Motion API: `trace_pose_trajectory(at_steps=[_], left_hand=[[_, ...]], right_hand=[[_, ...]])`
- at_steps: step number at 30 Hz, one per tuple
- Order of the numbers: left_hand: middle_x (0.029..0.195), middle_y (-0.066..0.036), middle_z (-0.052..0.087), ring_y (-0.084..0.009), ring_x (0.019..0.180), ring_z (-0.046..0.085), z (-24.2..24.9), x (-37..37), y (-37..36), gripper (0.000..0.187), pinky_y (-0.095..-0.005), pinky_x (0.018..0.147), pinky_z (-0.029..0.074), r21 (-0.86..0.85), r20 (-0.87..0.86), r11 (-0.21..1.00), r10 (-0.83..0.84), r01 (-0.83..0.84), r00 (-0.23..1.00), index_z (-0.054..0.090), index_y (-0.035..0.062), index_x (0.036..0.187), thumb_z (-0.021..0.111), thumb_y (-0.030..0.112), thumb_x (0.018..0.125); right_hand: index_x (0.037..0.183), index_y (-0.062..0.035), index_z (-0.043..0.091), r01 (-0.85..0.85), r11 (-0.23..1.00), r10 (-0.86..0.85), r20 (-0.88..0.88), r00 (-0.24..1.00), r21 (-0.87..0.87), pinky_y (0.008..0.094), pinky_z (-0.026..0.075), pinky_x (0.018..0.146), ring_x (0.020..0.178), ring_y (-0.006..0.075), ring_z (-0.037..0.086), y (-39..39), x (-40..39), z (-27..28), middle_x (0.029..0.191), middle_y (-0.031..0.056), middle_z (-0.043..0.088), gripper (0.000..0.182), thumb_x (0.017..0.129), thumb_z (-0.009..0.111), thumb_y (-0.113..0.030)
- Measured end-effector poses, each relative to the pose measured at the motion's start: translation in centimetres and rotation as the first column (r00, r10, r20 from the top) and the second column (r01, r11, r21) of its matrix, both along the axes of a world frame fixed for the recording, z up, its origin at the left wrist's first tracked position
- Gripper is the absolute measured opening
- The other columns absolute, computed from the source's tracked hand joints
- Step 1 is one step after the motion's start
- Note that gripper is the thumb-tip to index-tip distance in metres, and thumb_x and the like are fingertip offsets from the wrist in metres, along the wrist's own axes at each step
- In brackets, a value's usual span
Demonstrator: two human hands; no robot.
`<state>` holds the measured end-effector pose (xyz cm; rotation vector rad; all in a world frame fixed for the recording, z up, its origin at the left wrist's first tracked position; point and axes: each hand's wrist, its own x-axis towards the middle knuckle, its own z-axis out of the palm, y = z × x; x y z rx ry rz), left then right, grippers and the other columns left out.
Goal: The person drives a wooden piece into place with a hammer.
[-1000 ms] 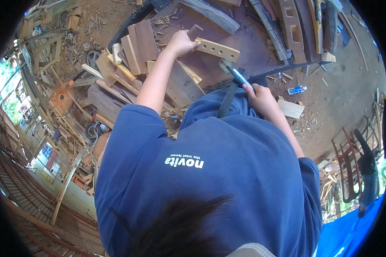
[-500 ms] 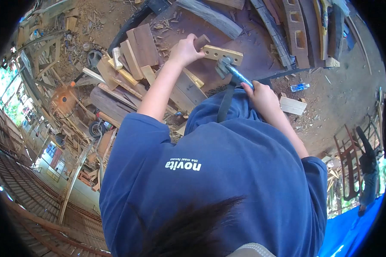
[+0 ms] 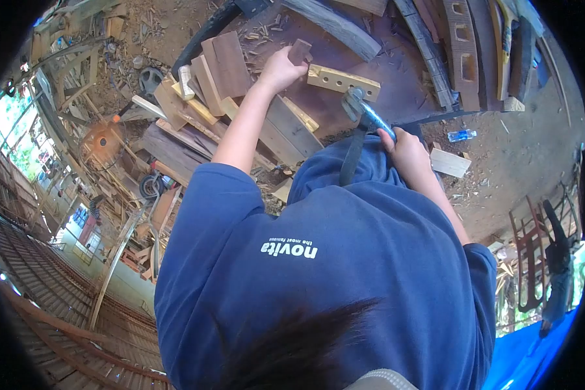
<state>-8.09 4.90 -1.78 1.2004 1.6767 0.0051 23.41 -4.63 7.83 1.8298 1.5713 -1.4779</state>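
Note:
My left hand (image 3: 281, 70) is closed around a short brown wooden block (image 3: 299, 51), just off the left end of a pale wooden bar (image 3: 342, 82) with a row of round holes. That bar lies on the dark reddish work surface. In my right hand (image 3: 409, 156) is the blue handle of a hammer (image 3: 373, 119), whose metal head is close to the bar's near edge, at its right half. Whether head and bar touch cannot be made out. A dark strap hangs below the hammer head.
Stacked boards (image 3: 224, 65) and offcuts lie to the left. Long timbers (image 3: 335, 27) and a slotted wooden piece (image 3: 463, 55) are at the top and right. A plastic bottle (image 3: 462, 135) and a pale block (image 3: 450, 162) lie on the ground at the right.
The view has shifted slightly. My left hand has moved up and left relative to the bar, and the brown block has turned. The hammer head has drawn back slightly towards me.

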Motion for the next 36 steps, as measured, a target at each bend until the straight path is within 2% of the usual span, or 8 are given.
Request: trace_pose_trajectory(at_steps=[6, 11, 21, 23, 27, 29, 31, 36], left_hand=[[0.094, -0.013, 0.070, -0.0247, 0.085, 0.069, 0.0, 0.3, -1.1, 0.038, -0.0356, 0.080, 0.053, -0.045, 0.096, 0.996, 0.081, -0.077, 0.992, 0.062, 0.0036, 0.106, 0.069, 0.023, 0.073], [0.111, -0.015, 0.067, -0.0285, 0.102, 0.065, 1.8, 1.5, -2.0, 0.059, -0.0359, 0.090, 0.051, 0.083, 0.014, 0.993, -0.087, 0.085, 0.996, 0.056, 0.0059, 0.125, 0.071, 0.017, 0.070], [0.108, -0.018, 0.068, -0.0330, 0.103, 0.064, 3.9, 2.2, -4.2, 0.053, -0.0378, 0.091, 0.050, 0.334, -0.101, 0.939, -0.045, 0.077, 0.994, 0.060, 0.0039, 0.119, 0.073, 0.028, 0.073], [0.106, -0.017, 0.069, -0.0280, 0.100, 0.066, 5.2, 1.9, -3.8, 0.050, -0.0357, 0.088, 0.050, 0.441, 0.034, 0.884, 0.155, -0.154, 0.987, 0.063, 0.0021, 0.114, 0.076, 0.033, 0.076], [0.065, -0.006, 0.063, -0.0119, 0.056, 0.060, 9.4, 1.3, -4.1, 0.023, -0.0262, 0.050, 0.047, 0.315, 0.427, 0.724, 0.470, -0.614, 0.772, 0.063, 0.0045, 0.081, 0.073, 0.025, 0.085], [0.054, -0.002, 0.054, -0.0101, 0.043, 0.051, 11.3, 2.3, -4.3, 0.022, -0.0227, 0.040, 0.038, 0.432, 0.570, 0.604, 0.393, -0.670, 0.722, 0.055, 0.0071, 0.076, 0.067, 0.019, 0.088], [0.055, -0.003, 0.054, -0.0116, 0.045, 0.052, 12.1, 2.8, -4.8, 0.016, -0.0231, 0.042, 0.039, 0.288, 0.866, 0.390, 0.283, -0.875, 0.411, 0.052, 0.0057, 0.081, 0.062, 0.014, 0.090], [0.058, -0.003, 0.053, -0.0114, 0.049, 0.053, 10.3, 3.4, -5.4, 0.013, -0.0233, 0.044, 0.041, 0.360, 0.914, 0.321, 0.068, -0.876, 0.401, 0.050, 0.0051, 0.082, 0.061, 0.010, 0.087]], right_hand=[[0.089, -0.0011, 0.065, 0.062, 0.997, -0.064, -0.029, 0.998, -0.049, 0.0499, 0.050, 0.073, 0.084, 0.0446, 0.064, 0.1, 0.0, 0.0, 0.083, 0.0261, 0.066, 0.058, 0.093, 0.047, -0.056], [0.088, -0.0010, 0.065, 0.071, 0.997, -0.072, -0.044, 0.996, -0.026, 0.0504, 0.050, 0.076, 0.086, 0.0447, 0.064, -0.3, 0.1, -0.3, 0.084, 0.0263, 0.066, 0.059, 0.093, 0.047, -0.057], [0.089, -0.0009, 0.065, 0.026, 1.000, -0.026, 0.006, 1.000, 0.006, 0.0507, 0.050, 0.077, 0.088, 0.0446, 0.064, -0.8, -0.2, -0.1, 0.086, 0.0263, 0.066, 0.060, 0.093, 0.046, -0.058], [0.089, -0.0006, 0.064, 0.024, 1.000, -0.024, 0.001, 1.000, 0.001, 0.0508, 0.050, 0.076, 0.089, 0.0447, 0.063, -0.9, -0.3, -0.1, 0.086, 0.0263, 0.066, 0.060, 0.092, 0.046, -0.058], [0.090, -0.0001, 0.064, 0.011, 1.000, -0.011, 0.027, 1.000, 0.027, 0.0505, 0.050, 0.077, 0.089, 0.0446, 0.064, -1.6, -0.7, -0.2, 0.086, 0.0265, 0.066, 0.062, 0.093, 0.046, -0.059], [0.091, -0.0001, 0.064, 0.032, 0.999, -0.032, 0.024, 0.999, 0.005, 0.0500, 0.050, 0.077, 0.090, 0.0447, 0.063, -1.8, -0.9, -0.1, 0.087, 0.0266, 0.066, 0.063, 0.093, 0.045, -0.060], [0.092, 0.0000, 0.065, 0.023, 0.999, -0.023, 0.019, 1.000, 0.031, 0.0501, 0.050, 0.078, 0.091, 0.0449, 0.063, -2.3, -0.8, -0.8, 0.088, 0.0268, 0.066, 0.063, 0.093, 0.044, -0.060], [0.092, 0.0006, 0.065, 0.017, 0.996, -0.020, 0.029, 0.999, 0.084, 0.0509, 0.049, 0.079, 0.091, 0.0460, 0.063, -3.1, -1.1, -1.4, 0.089, 0.0280, 0.066, 0.065, 0.092, 0.044, -0.061]])
